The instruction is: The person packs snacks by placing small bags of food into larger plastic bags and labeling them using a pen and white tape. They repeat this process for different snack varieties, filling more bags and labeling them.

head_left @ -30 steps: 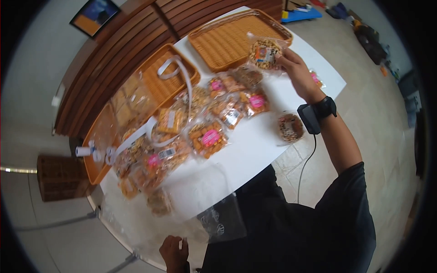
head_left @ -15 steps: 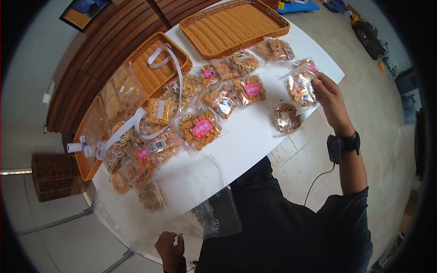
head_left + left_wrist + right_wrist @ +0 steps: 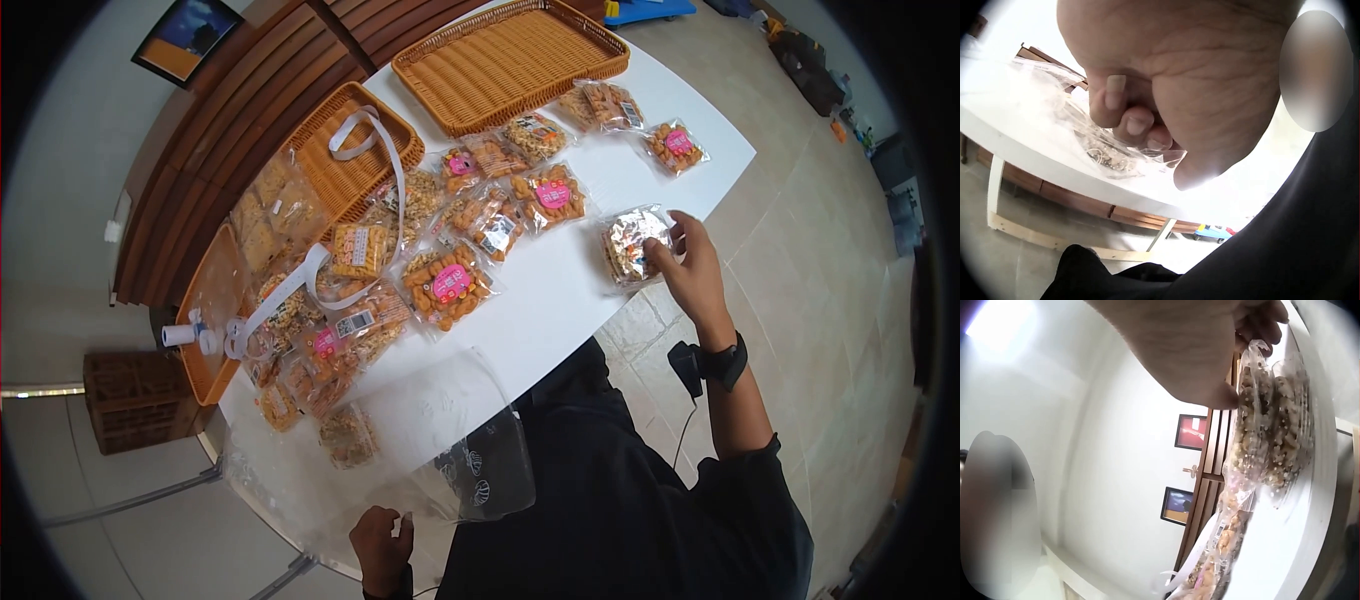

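My right hand [image 3: 695,270] pinches a clear packet of nut-and-seed snack [image 3: 630,240] at its right edge, thumb across its face. A second similar packet [image 3: 1288,431] lies right against it in the right wrist view. Both are at the table's front edge. My left hand [image 3: 380,548] is low at the near left, its fingers curled at the edge of a large clear plastic bag [image 3: 485,470] with white prints. Film of that bag shows between fingers and thumb in the left wrist view. Past it, a snack packet [image 3: 348,437] lies near the bag.
Several snack packets, one with a pink label [image 3: 448,285], crowd the white table [image 3: 545,290]. Wicker trays stand behind, a large one [image 3: 510,65] and a smaller one [image 3: 345,175]. White ribbon [image 3: 285,300] loops over the packets. Another pink-labelled packet [image 3: 677,146] lies near the right corner.
My right hand has carried the nut-and-seed packet from beside the large tray toward the table's front edge, onto the other packet there. The left hand has hardly moved.
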### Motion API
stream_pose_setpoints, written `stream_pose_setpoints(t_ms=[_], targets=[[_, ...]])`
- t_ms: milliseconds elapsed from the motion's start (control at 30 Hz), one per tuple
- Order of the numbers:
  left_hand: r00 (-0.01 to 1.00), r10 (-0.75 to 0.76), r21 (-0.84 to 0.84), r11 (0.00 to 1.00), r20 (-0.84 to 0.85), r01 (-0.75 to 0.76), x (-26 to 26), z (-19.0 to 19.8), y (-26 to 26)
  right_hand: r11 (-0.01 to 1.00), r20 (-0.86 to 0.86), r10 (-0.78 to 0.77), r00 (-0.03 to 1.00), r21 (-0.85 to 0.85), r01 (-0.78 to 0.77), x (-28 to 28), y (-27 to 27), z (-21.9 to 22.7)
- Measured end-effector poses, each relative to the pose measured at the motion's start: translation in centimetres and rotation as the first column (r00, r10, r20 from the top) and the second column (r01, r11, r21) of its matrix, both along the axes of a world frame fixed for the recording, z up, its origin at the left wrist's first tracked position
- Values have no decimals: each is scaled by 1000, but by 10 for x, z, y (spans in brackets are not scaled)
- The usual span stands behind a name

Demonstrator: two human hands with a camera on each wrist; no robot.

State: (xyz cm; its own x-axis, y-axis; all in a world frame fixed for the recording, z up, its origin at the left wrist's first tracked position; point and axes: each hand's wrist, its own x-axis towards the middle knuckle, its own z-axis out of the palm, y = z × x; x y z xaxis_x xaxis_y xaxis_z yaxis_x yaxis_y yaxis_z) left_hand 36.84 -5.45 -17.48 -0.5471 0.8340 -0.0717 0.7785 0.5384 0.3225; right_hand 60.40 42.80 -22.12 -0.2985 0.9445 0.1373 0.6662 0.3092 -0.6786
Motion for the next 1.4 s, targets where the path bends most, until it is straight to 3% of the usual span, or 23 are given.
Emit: stream_pose_setpoints(t_ms=[200,333,433,533,633,767,833,900,1033,1133,1200,1300,1400], targets=[[997,-66,22,998,32,65,1,-5,9,993,370,92,925,-102,-58,-18,-17,35],[992,-108,15,994,73,107,3,-5,15,972,277,211,937,-162,-171,-25,-12,34],[978,-181,50,983,104,176,0,-4,22,907,116,241,964,-380,-181,-30,-6,34],[951,-263,74,964,164,254,0,3,28,880,59,304,951,-400,-257,-34,0,32],[941,-316,193,937,120,290,-1,14,40,859,-15,364,931,-380,-342,-40,10,16],[926,-377,220,906,23,363,-15,42,61,838,-94,405,909,-359,-411,-60,15,5],[924,-372,113,925,87,362,-22,65,75,789,-167,459,872,-375,-487,-64,42,-15],[921,-377,143,921,99,362,-30,83,96,809,-60,492,868,-337,-482,-81,26,13],[846,-498,331,844,192,422,-44,77,150,822,-45,440,897,-382,-423,-79,15,12],[811,-580,297,789,72,538,-47,38,187,880,102,424,900,-281,-383,-73,9,8],[794,-598,254,789,112,559,-48,18,200,904,288,417,862,-228,-361,-81,-12,27],[785,-594,126,805,178,580,-47,26,209,878,228,478,848,-108,-466,-82,-19,21],[785,-603,-40,789,146,613,-49,38,206,859,180,510,841,-165,-485,-81,-36,33]])
